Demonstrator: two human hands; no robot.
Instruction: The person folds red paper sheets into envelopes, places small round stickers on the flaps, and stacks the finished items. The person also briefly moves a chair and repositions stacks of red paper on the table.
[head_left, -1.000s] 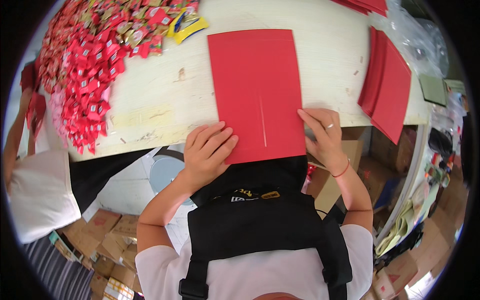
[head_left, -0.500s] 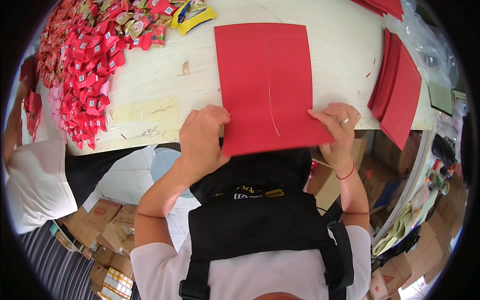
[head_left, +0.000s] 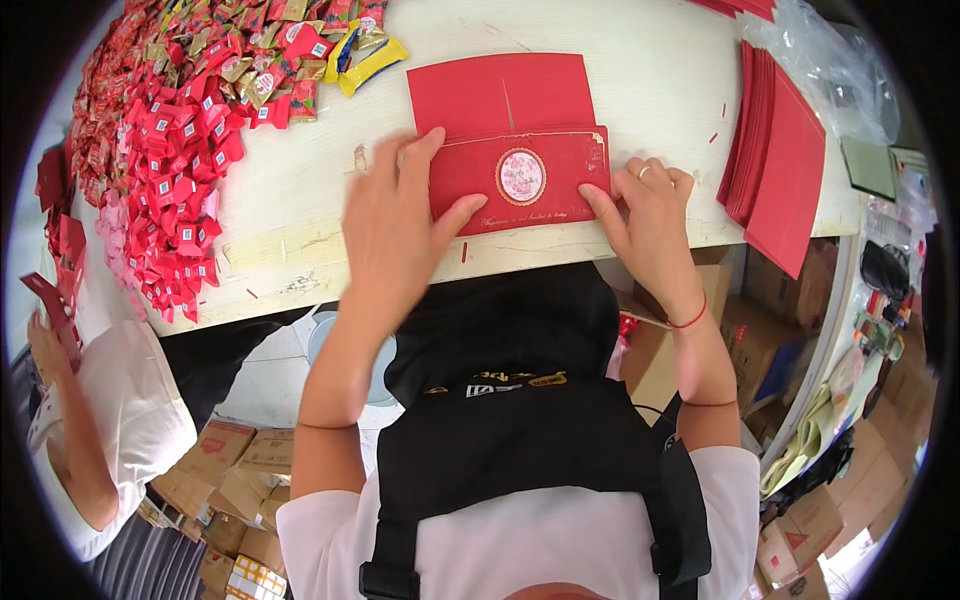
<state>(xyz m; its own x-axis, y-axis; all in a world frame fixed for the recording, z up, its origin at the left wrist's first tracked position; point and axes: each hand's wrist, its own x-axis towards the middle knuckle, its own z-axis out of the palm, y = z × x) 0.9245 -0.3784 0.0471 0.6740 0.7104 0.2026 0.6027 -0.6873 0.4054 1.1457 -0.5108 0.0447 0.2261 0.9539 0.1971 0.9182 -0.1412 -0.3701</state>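
Note:
A red card (head_left: 562, 196) with an oval floral picture and thin gold trim lies at the front of the table. Its lower part is folded up over its plain inner side, and the upper panel shows a crease down the middle. At its left end my left hand (head_left: 395, 215) grips it, fingertips at the fold's upper corner and thumb low on the printed face. My right hand (head_left: 645, 212) holds the right end, its thumb pressed on the face and the fingers curled beside the edge. A ring and a red wrist cord show on that arm.
A big heap of wrapped sweets (head_left: 180, 160) covers the table's left, with a yellow wrapper (head_left: 372, 66) at its edge. On the right stands a stack of red cards (head_left: 785, 160) beside clear plastic bags (head_left: 835, 75). Another person's arm (head_left: 75, 430) works at far left, holding red card pieces.
The card was a flat open sheet held at its near end; that end is now folded away from me, showing the printed face. My hands moved with it. The co-worker's arm came further into view.

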